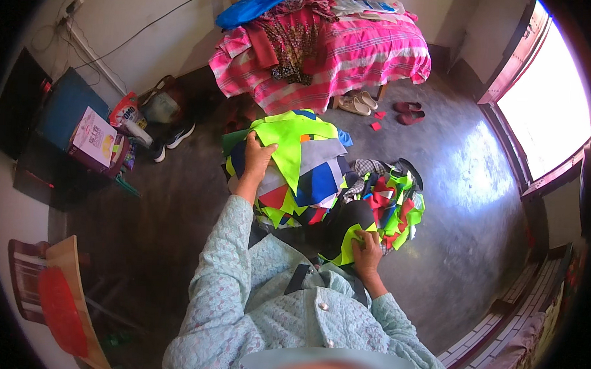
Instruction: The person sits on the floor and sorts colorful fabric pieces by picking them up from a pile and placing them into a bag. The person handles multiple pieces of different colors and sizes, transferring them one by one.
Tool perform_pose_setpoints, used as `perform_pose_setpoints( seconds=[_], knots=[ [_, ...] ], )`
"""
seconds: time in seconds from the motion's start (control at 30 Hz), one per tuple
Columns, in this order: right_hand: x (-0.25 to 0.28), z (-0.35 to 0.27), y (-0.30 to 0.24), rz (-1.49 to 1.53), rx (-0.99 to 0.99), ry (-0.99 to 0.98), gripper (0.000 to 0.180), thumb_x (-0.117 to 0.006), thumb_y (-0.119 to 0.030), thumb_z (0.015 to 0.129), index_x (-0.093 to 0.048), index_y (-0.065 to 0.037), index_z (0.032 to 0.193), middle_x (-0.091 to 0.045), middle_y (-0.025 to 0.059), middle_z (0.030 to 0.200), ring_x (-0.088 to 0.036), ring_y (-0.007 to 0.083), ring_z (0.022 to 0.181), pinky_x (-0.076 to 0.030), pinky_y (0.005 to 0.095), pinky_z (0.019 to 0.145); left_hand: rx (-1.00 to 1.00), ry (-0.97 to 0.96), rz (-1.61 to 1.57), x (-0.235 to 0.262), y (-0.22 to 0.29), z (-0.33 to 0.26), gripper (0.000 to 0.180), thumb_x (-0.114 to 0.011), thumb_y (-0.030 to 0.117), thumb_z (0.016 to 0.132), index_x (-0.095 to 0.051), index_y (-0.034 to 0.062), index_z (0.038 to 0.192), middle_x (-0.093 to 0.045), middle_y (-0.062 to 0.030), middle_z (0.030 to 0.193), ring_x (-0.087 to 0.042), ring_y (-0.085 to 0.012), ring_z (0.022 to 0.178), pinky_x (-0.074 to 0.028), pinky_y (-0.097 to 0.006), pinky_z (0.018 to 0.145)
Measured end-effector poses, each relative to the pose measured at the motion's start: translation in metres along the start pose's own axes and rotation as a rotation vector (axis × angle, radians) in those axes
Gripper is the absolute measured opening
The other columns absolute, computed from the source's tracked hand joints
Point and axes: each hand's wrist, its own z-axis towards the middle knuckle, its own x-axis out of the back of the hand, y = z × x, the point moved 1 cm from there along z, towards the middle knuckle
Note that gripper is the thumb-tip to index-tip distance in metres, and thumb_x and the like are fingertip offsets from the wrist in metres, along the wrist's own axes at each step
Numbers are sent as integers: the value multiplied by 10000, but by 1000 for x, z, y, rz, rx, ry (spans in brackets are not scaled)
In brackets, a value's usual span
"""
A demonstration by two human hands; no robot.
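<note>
Left hand (257,158): grip clamped on neon-green cloth (287,144), atop scrap heap (322,179).
Right hand (367,251): grip clamped on yellow-green piece (347,246).

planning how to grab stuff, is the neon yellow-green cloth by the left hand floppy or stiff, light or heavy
The neon cloth is probably floppy: its pointed flap drapes over the pile. It is likely light, looking thin at its edges. Spread out, it seems unlikely to roll.
</note>
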Motion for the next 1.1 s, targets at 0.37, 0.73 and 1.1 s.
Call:
perform_pose_setpoints(
  seconds=[0.37,0.73,1.1],
  knots=[
    [1,0,2,-18,59,49,479,-681,-119,751,-540,-128,1209,-530,72,852,-579,233,723,-476,349,598,94,162,44,-13,48,-65,753,-654,-55,751,-259,79,1378,-403,-168,1359,-644,-196,880,-556,-263,540],
    [1,0,2,4,53,44,189,-677,-104,766,-637,-133,949,-563,80,866,-627,252,695,-486,358,590,-675,160,1102,-19,70,-72,444,-719,168,740,-547,38,1128,-475,-146,1310,-449,-325,1182,-358,-427,969],
    [3,5,-6,-16,111,60,182,-688,-87,751,-648,-119,925,-572,78,855,-627,239,686,-493,336,579,-442,182,688,22,18,-8,483,-694,165,763,-501,53,1191,-453,-192,1293,-454,-367,1179,-428,-431,923]
  ],
)
